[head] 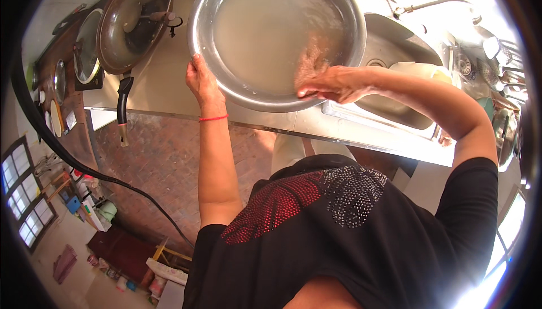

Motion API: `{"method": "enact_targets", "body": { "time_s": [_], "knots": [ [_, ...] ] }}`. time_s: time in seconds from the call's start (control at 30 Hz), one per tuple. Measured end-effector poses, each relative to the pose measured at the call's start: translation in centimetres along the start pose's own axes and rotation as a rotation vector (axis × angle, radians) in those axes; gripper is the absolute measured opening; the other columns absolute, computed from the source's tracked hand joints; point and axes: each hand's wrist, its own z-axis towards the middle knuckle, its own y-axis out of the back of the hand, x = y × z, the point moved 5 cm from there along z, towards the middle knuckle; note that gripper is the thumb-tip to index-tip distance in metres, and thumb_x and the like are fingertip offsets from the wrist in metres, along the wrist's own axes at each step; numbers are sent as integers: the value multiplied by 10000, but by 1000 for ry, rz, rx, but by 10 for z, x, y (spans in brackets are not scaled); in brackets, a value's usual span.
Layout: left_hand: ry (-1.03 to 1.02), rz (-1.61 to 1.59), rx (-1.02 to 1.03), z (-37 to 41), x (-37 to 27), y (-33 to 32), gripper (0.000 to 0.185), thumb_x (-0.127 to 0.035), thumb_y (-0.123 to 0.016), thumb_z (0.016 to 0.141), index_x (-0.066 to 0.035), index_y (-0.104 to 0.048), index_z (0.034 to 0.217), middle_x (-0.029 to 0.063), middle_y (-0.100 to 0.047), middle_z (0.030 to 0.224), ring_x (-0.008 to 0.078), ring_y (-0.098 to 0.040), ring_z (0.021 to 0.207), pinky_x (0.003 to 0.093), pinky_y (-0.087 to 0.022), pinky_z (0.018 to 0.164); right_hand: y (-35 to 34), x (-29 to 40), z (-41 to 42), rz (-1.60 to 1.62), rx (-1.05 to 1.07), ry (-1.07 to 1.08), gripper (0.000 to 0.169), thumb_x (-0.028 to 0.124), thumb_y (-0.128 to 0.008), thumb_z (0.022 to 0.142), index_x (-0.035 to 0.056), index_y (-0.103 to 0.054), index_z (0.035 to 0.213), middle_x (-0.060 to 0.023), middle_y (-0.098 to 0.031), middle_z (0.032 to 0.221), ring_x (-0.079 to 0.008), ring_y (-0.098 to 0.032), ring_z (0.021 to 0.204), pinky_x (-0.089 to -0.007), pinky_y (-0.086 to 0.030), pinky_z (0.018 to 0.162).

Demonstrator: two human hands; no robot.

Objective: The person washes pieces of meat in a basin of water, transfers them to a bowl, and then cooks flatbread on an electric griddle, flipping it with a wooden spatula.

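A wide metal basin (345, 25) of cloudy water sits on the counter in front of me, its right side reaching the sink. My left hand (204, 81) grips the basin's lower-left rim, thumb on top and fingers outside. At the lower-right inner wall, my right hand (334, 84) is closed around a brown, fibrous-looking scrubber (312, 60). The scrubber lies partly in the water and is blurred, so its exact kind is unclear. Ripples show in the water above it.
A brown wok (108, 50) with a black handle (123, 93) overhanging the counter edge stands left. The sink (394, 33) holds a pale object (417, 69) under my right forearm. A faucet (436, 4) and metal utensils (499, 55) are right. A black cable (127, 188) crosses lower left.
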Motion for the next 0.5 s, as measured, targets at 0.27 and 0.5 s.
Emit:
{"method": "enact_targets", "body": {
  "time_s": [0.27,0.5],
  "knots": [
    [-25,2,-48,-7,-4,-1,306,-304,-475,900,-32,-489,760,-34,-422,700,73,-369,662,231,-352,618,-23,27,81,277,-122,228,510,80,-400,850,71,-272,1343,-184,-386,1304,-308,-403,1169,-343,-317,973],
    [-94,129,-74,-11,-16,-7,446,-343,-312,946,53,-472,814,69,-483,796,161,-435,767,296,-387,750,5,28,157,289,-654,389,542,-27,-375,794,30,-289,1326,-185,-387,1293,-272,-349,1218,-320,-255,1008]
  ]
}}
